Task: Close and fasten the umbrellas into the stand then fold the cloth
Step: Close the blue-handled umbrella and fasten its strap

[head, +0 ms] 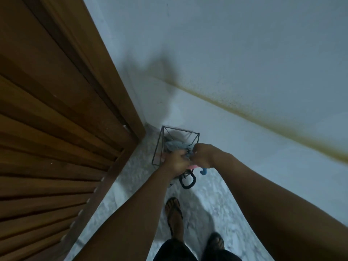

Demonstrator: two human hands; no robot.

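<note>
A black wire umbrella stand point(163, 137) sits on the floor in the corner beside the door. A grey-blue cloth point(174, 145) lies bunched on top of it. My left hand point(176, 162) grips the cloth from the near left. My right hand point(202, 154) pinches it from the right. Below my hands show a black curved umbrella handle point(188, 182), a blue handle tip point(203, 171) and a bit of pink point(192, 167). The umbrellas' bodies are hidden by my hands and the cloth.
A brown louvred wooden door point(56, 129) fills the left side. A white wall point(244, 63) with a yellowish stain line runs on the right. The floor point(131, 185) is pale marbled tile. My feet in sandals point(174, 213) stand just behind the stand.
</note>
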